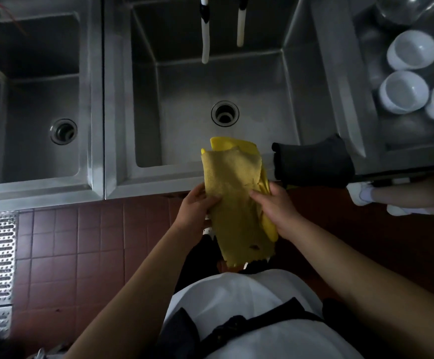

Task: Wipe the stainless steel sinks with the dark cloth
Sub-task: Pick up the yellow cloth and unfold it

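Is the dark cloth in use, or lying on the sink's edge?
Lying unused: the dark cloth is draped over the sink's front rim; both hands hold a yellow cloth.

no readable text, labels, numbers

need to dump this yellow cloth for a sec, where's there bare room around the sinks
Bare: the middle sink floor around its drain, the left sink floor, and the front rim left of the yellow cloth. Crowded: the dark cloth drapes the rim's right corner, and white cups fill the right side.
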